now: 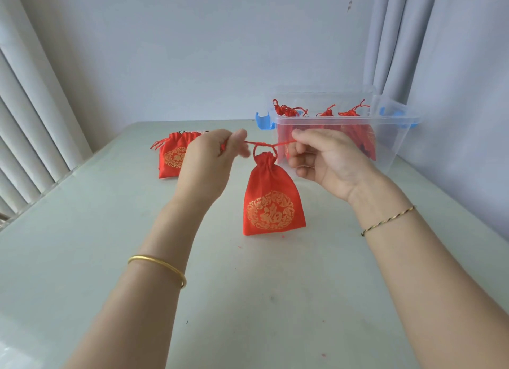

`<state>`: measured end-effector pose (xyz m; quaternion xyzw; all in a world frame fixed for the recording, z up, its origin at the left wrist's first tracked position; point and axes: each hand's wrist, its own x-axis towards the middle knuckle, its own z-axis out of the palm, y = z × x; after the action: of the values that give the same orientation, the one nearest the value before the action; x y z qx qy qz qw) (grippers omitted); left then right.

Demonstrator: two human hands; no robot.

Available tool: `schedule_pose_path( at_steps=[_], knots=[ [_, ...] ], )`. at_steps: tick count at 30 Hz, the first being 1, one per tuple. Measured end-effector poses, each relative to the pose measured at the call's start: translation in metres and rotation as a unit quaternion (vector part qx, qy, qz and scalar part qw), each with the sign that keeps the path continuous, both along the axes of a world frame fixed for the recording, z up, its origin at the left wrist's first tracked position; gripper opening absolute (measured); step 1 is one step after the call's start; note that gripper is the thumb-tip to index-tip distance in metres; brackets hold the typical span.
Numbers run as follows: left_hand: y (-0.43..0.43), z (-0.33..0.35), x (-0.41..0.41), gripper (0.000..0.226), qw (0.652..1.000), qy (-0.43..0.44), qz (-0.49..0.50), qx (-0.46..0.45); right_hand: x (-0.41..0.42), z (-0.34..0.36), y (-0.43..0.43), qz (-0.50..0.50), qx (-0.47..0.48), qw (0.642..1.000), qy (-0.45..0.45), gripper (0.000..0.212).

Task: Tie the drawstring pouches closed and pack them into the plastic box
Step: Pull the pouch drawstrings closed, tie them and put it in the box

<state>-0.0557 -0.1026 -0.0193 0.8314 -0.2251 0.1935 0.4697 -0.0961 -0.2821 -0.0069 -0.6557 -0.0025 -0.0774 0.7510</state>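
Pale green glossy tabletop, small specks on it. Plain white wall behind. Pleated pale curtains at both sides.

Pretty bright, soft daylight all over, and it seems strongest from the white pleated curtain on the left. The pale green glossy tabletop has a milky sheen near the bottom-left corner. Shadows are barely there. The wide-angle lens bows the edges, and everything's slightly soft.

Gold 福 on red pouch
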Motion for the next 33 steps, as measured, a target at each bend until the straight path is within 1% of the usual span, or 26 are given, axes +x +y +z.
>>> schedule_pose_path(
  at_steps=[1, 3, 5, 6, 8, 9, 10, 11, 13, 15, 17, 19, 22, 25, 26, 28, 33],
  knots=[
    [0.005, -0.001, 0.004, 0.043, 1.000, 0.013, 0.016, -0.015, -0.001, -0.001, -0.005, -0.011, -0.020, 1.000, 0.015, 0.032],
    [0.011, -0.001, 0.009, 0.049, 0.995, 0.050, 0.031, -0.075, -0.001, -0.006, -0.017, -0.054, -0.092, 0.993, 0.048, 0.030],
    [0.006, 0.002, 0.006, 0.052, 0.982, 0.101, -0.012, -0.157, 0.001, -0.015, -0.020, -0.092, -0.175, 0.977, 0.076, 0.028],
    [0.001, 0.004, 0.002, 0.052, 0.969, 0.129, -0.053, -0.206, 0.002, -0.018, -0.018, -0.103, -0.210, 0.969, 0.083, 0.029],
    [-0.007, 0.008, -0.004, 0.051, 0.926, 0.180, -0.134, -0.305, 0.005, -0.022, -0.010, -0.119, -0.252, 0.957, 0.081, 0.030],
    [-0.007, 0.009, -0.006, 0.049, 0.903, 0.205, -0.164, -0.339, 0.005, -0.022, -0.007, -0.125, -0.251, 0.957, 0.076, 0.029],
    [-0.006, 0.011, -0.006, 0.047, 0.892, 0.225, -0.181, -0.347, 0.005, -0.019, -0.005, -0.129, -0.235, 0.961, 0.072, 0.029],
    [-0.004, 0.011, -0.005, 0.044, 0.896, 0.235, -0.185, -0.327, 0.005, -0.016, -0.003, -0.128, -0.206, 0.968, 0.068, 0.029],
    [0.001, 0.012, -0.005, 0.034, 0.926, 0.236, -0.173, -0.240, 0.002, -0.007, 0.000, -0.113, -0.134, 0.983, 0.052, 0.030],
    [0.001, 0.013, -0.007, 0.020, 0.945, 0.236, -0.171, -0.150, -0.002, 0.002, 0.004, -0.086, -0.078, 0.993, 0.017, 0.031],
    [-0.003, 0.013, -0.011, 0.010, 0.956, 0.225, -0.173, -0.071, -0.005, 0.009, 0.011, -0.054, -0.060, 0.997, -0.022, 0.029],
    [-0.008, 0.014, -0.016, 0.007, 0.961, 0.213, -0.171, -0.031, -0.006, 0.012, 0.017, -0.029, -0.062, 0.996, -0.048, 0.029],
    [-0.011, 0.013, -0.017, 0.011, 0.965, 0.206, -0.161, -0.031, -0.004, 0.008, 0.024, -0.018, -0.068, 0.996, -0.055, 0.029],
    [-0.010, 0.012, -0.015, 0.016, 0.961, 0.220, -0.161, -0.055, -0.003, 0.004, 0.022, -0.014, -0.079, 0.997, 0.006, 0.041],
    [-0.010, 0.012, -0.014, 0.018, 0.959, 0.224, -0.159, -0.064, -0.004, 0.003, 0.022, -0.006, -0.082, 0.996, 0.023, 0.039],
    [-0.009, 0.012, -0.013, 0.022, 0.956, 0.231, -0.160, -0.081, -0.004, 0.002, 0.022, 0.014, -0.088, 0.996, 0.025, 0.025],
    [-0.008, 0.012, -0.013, 0.022, 0.951, 0.239, -0.170, -0.098, -0.002, -0.001, 0.025, 0.040, -0.115, 0.992, 0.001, 0.023]
  ],
)
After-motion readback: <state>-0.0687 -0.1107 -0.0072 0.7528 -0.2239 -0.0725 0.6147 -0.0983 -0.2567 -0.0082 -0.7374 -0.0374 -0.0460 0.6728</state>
